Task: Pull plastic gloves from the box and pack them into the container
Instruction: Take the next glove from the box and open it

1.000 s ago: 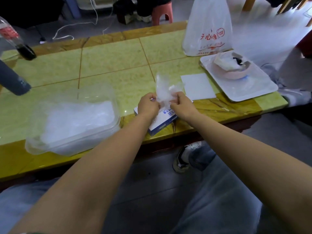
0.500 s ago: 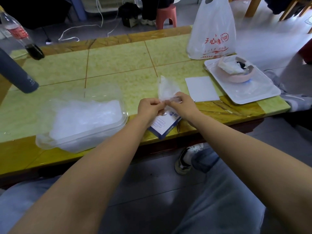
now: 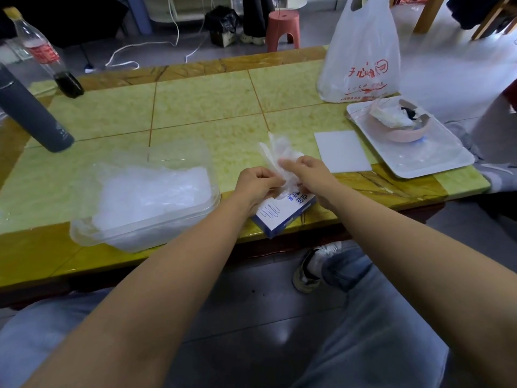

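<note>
A thin clear plastic glove [image 3: 275,152] sticks up between my two hands, just above the white and blue glove box [image 3: 282,214] at the table's front edge. My left hand [image 3: 256,184] pinches the glove's lower left part. My right hand [image 3: 307,172] pinches it from the right, with the fingers curled. Left of the box stands a clear plastic container [image 3: 84,233] with several crumpled gloves [image 3: 151,194] in it. My hands hide the box's opening.
A dark grey flask [image 3: 33,116] and a plastic bottle [image 3: 44,54] stand at the far left. A white card [image 3: 342,151], a white tray [image 3: 436,161] with a pink bowl [image 3: 397,130], and a white carrier bag [image 3: 361,57] occupy the right side. My knees lie below the table edge.
The glove has folded lower and tilted left between my hands. Both hands stay above the box and keep hold of the glove.
</note>
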The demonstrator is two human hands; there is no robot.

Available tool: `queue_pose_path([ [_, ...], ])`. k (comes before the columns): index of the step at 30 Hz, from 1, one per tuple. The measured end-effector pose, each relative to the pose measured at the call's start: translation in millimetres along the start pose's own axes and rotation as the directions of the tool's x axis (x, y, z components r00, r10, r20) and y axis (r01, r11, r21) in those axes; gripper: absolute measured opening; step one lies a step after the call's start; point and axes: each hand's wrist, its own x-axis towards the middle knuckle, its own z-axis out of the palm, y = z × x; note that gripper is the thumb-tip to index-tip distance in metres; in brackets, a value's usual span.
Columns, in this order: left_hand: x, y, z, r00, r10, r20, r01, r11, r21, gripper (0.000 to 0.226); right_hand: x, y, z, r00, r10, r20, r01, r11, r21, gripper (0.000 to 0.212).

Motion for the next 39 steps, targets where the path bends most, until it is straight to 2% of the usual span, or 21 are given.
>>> queue_pose_path([
  [4, 2, 3, -3, 1.0, 0.009, -0.008, -0.009, 1.0, -0.022, 0.028, 8, 4, 3, 0.995, 0.009, -0.103, -0.007, 1.0, 0.014, 0.037],
  [8, 3, 5, -10, 0.999, -0.028, -0.027, 0.024, 0.988, -0.155, 0.028, 14, 4, -2, 0.962, 0.062, -0.265, -0.06, 0.998, 0.014, 0.024],
  [11, 4, 6, -14, 0.997, -0.047, -0.067, 0.028, 0.966, -0.258, 0.018, 15, 6, -7, 0.941, 0.052, -0.333, -0.085, 0.993, -0.084, 0.019],
  [14, 6, 7, -16, 0.993, -0.087, -0.079, 0.059, 0.951, -0.303, 0.003, 9, 7, -5, 0.933, -0.044, -0.356, -0.014, 0.987, -0.159, 0.018],
  [16, 5, 6, -13, 0.991, -0.088, -0.096, 0.06, 0.963, -0.262, 0.008, 3, 3, 0, 0.938, -0.168, -0.304, 0.107, 0.972, -0.208, 0.021],
  [18, 4, 7, -8, 0.988, -0.051, -0.148, 0.013, 0.969, -0.248, 0.021, -1, 1, 5, 0.953, -0.247, -0.178, 0.179, 0.927, -0.33, 0.023],
  [20, 2, 11, -3, 0.979, 0.025, -0.204, -0.074, 0.97, -0.232, 0.031, -1, 6, 10, 0.97, -0.235, -0.069, 0.173, 0.856, -0.487, 0.026],
  [23, 2, 22, -3, 0.954, 0.151, -0.258, -0.189, 0.974, -0.129, 0.032, -1, 14, 14, 0.985, -0.175, 0.004, 0.137, 0.753, -0.644, 0.025],
  [26, -3, 31, -7, 0.954, 0.177, -0.241, -0.195, 0.98, -0.05, 0.028, -1, 11, 16, 0.987, -0.151, 0.059, 0.143, 0.637, -0.758, 0.035],
  [27, -3, 31, -8, 0.963, 0.166, -0.215, -0.179, 0.983, -0.041, 0.028, 1, 10, 15, 0.987, -0.151, 0.056, 0.141, 0.641, -0.754, 0.033],
  [29, -7, 27, -11, 0.978, 0.137, -0.157, -0.144, 0.989, -0.031, 0.026, 2, 9, 11, 0.982, -0.188, -0.003, 0.139, 0.736, -0.663, 0.027],
  [32, -18, 23, -18, 0.99, 0.098, -0.103, -0.103, 0.994, -0.043, 0.028, -7, -1, 4, 0.935, -0.304, -0.181, 0.212, 0.89, -0.403, 0.031],
  [34, -26, 22, -22, 0.993, 0.094, -0.077, -0.1, 0.992, -0.072, 0.035, -19, -9, 2, 0.934, -0.285, -0.214, 0.241, 0.948, -0.21, 0.036],
  [36, -34, 23, -24, 0.993, 0.103, -0.05, -0.109, 0.983, -0.146, 0.03, -28, -13, 0, 0.967, -0.217, -0.135, 0.205, 0.974, -0.101, 0.047],
  [38, -43, 25, -26, 0.99, 0.135, -0.045, -0.141, 0.969, -0.202, 0.017, -33, -11, 1, 0.985, -0.172, 0.021, 0.173, 0.977, -0.127, 0.061],
  [39, -50, 28, -27, 0.987, 0.152, -0.048, -0.159, 0.959, -0.234, 0.018, -36, -11, 1, 0.984, -0.142, 0.105, 0.155, 0.979, -0.132, 0.07],
])
